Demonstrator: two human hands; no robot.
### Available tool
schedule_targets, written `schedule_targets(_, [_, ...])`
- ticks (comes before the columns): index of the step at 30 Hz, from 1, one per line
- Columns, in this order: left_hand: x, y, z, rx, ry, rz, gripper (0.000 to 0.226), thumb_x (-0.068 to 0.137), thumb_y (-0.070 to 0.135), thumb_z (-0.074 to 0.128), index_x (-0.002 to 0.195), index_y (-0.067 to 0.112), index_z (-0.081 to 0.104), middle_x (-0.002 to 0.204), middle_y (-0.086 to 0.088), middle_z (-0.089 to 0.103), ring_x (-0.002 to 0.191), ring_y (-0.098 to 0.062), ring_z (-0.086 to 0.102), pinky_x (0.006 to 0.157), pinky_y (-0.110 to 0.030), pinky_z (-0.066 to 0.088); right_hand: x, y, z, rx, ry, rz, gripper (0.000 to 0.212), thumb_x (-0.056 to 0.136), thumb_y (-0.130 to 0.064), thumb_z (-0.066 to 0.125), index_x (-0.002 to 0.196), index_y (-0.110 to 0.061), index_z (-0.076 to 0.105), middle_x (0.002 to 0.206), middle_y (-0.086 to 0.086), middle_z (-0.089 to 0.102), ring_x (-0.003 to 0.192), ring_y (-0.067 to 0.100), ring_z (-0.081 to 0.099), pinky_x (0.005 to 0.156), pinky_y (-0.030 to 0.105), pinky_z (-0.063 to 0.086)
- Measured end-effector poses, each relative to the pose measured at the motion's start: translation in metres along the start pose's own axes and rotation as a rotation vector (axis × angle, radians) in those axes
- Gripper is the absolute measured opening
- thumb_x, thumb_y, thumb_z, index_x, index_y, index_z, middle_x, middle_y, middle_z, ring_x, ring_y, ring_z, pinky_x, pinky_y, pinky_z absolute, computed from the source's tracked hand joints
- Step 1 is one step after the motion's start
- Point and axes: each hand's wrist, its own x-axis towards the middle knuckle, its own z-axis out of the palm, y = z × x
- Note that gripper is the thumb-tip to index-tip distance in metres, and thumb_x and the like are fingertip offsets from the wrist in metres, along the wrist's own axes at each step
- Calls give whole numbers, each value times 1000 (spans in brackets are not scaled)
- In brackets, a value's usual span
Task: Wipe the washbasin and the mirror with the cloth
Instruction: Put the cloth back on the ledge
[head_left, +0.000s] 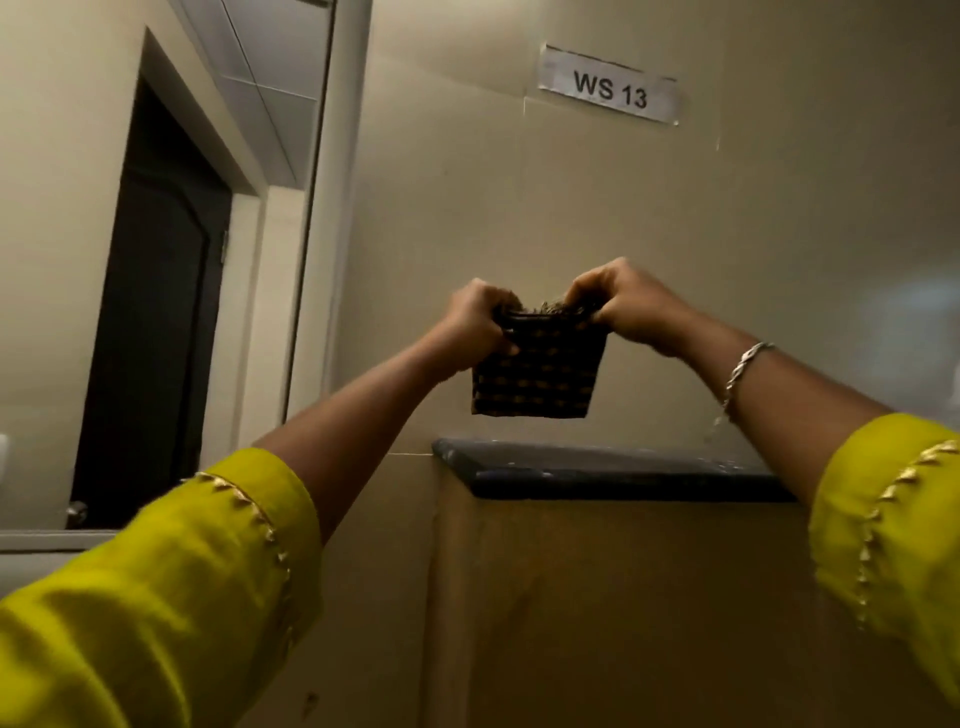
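Observation:
A dark checked cloth (537, 371), folded into a small square, hangs in front of the beige wall at the middle of the head view. My left hand (475, 325) grips its upper left corner and my right hand (626, 306) grips its upper right corner, both arms stretched forward in yellow sleeves. The mirror (171, 234) fills the left side in a pale frame and reflects a dark door. The washbasin is out of view.
A brown cabinet (597, 597) with a dark blue top (597, 467) stands below the cloth against the wall. A paper label reading WS 13 (609, 88) is stuck high on the wall. A silver bracelet (745, 366) circles my right wrist.

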Motion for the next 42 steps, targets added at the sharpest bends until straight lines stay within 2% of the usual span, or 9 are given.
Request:
schedule_targets(8, [-21, -32, 25, 71, -51, -7, 33, 74, -10, 65, 105, 1, 61, 102, -17, 62, 95, -26, 60, 83, -34, 53, -14, 43, 33, -101, 33, -152, 42, 72, 24, 46, 96, -1, 70, 86, 4, 63, 83, 16, 57, 76, 24, 44])
schedule_targets(13, [-36, -23, 21, 142, -182, 49, 24, 77, -7, 64, 100, 1, 62, 80, 2, 56, 68, -7, 54, 56, -11, 47, -37, 45, 27, -4, -62, -183, 41, 75, 23, 49, 89, -10, 69, 77, -3, 64, 76, 12, 59, 76, 27, 49])
schedule_targets(19, [-53, -19, 21, 234, -264, 115, 27, 80, -8, 58, 105, 3, 64, 101, -11, 65, 94, -22, 63, 85, -33, 54, -65, 44, 26, 89, -197, -210, 41, 76, 20, 55, 76, -19, 67, 82, 0, 64, 81, 14, 65, 75, 29, 58])
schedule_targets(28, [-72, -15, 17, 191, -225, 118, 24, 81, -6, 57, 100, 6, 66, 99, -9, 67, 95, -20, 64, 89, -38, 53, -90, 47, 15, 107, -247, -219, 35, 78, 15, 59, 80, -20, 68, 83, 3, 71, 78, 11, 68, 74, 17, 55])
schedule_targets(30, [-77, -11, 16, 203, -237, 121, 21, 82, -3, 58, 99, 5, 66, 99, -11, 67, 95, -21, 64, 88, -39, 53, -96, 48, 15, 46, -266, -251, 26, 81, 1, 64, 83, -24, 69, 85, -3, 71, 80, 8, 67, 74, 16, 53])
schedule_targets(32, [-83, -9, 13, 190, -280, 130, 15, 85, 8, 59, 97, 5, 66, 94, -13, 67, 86, -21, 63, 79, -36, 54, -103, 48, 17, -4, -236, -283, 10, 79, -38, 65, 84, -31, 69, 82, -9, 70, 81, 6, 65, 71, 19, 49])
schedule_targets(35, [-93, -9, 13, 163, -287, 127, 34, 91, 33, 50, 98, 3, 64, 86, -18, 65, 65, -20, 53, 54, -28, 41, -110, 50, 22, 3, -148, -302, 69, 63, -84, 40, 83, -26, 71, 80, -3, 67, 75, 12, 62, 65, 27, 46])
schedule_targets(38, [-108, -15, 18, 132, -191, 163, 46, 85, 41, 41, 101, 5, 64, 85, -6, 62, 69, -15, 55, 58, -27, 42, -113, 50, 29, -6, -83, -356, 81, 66, -87, 30, 86, -20, 71, 86, 2, 69, 75, 14, 64, 68, 34, 48])
schedule_targets(42, [-139, -26, 16, 104, -74, 215, 51, 84, 47, 42, 114, 10, 59, 107, -7, 63, 97, -13, 58, 79, -23, 51, -118, 42, 39, -47, 17, -425, 81, 75, -79, 29, 94, -12, 71, 88, 4, 67, 77, 18, 63, 68, 16, 43])
